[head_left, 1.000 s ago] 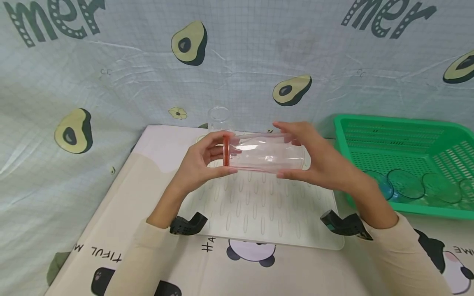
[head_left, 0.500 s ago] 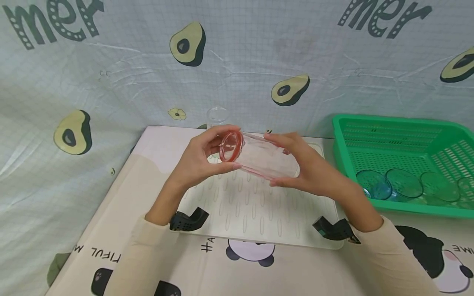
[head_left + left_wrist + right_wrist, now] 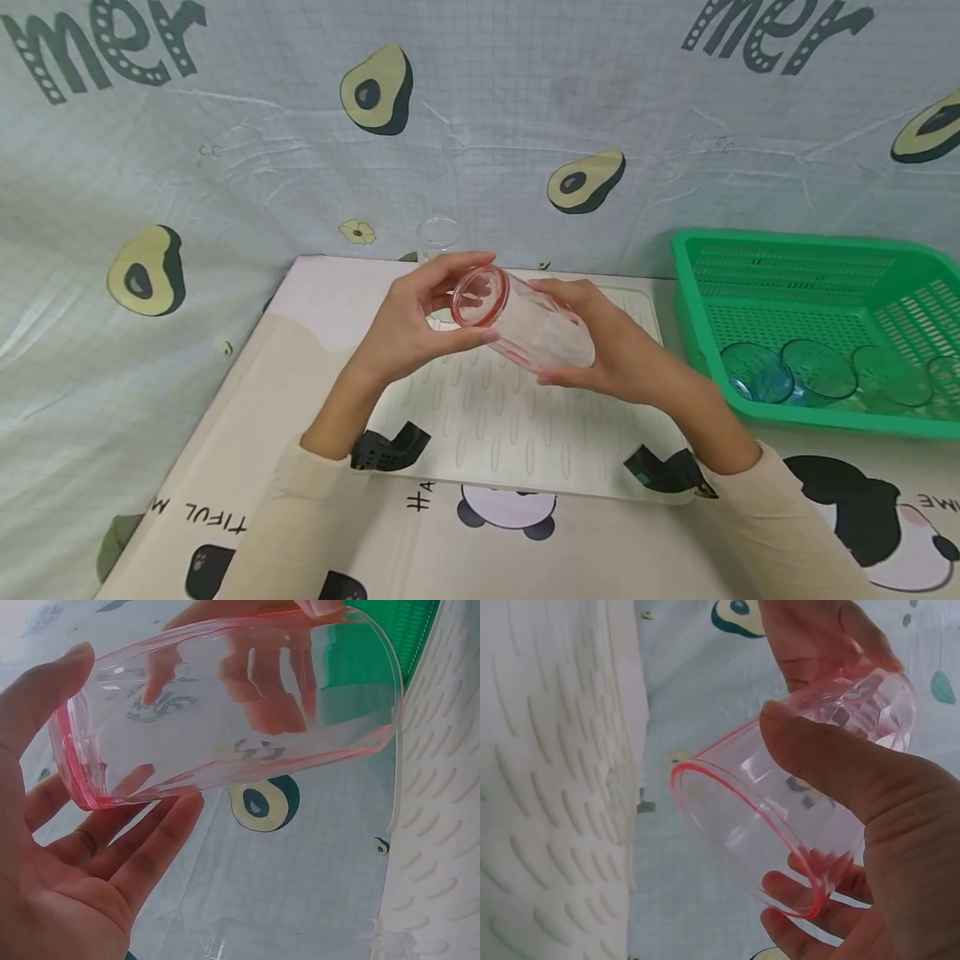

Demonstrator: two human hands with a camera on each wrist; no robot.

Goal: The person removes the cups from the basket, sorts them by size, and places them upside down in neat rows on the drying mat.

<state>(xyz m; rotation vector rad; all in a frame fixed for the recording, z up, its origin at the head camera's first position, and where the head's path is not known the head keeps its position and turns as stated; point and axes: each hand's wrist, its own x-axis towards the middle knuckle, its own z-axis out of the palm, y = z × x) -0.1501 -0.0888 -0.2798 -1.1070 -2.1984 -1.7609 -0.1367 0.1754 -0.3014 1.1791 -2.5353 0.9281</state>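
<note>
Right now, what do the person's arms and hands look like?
The arms wear plain, long cream sleeves. Just past each sleeve sits an angled black device, with no cables visible. The left hand and right hand are ungloved.

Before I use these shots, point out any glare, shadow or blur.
Head view: soft shadow on the tablecloth beside the right sleeve, clear glass almost lost against the patterned backdrop; left wrist view: clear glass at the bottom edge faint and blurry; right wrist view: bright glints on the pink glass, toward its faceted end.
</note>
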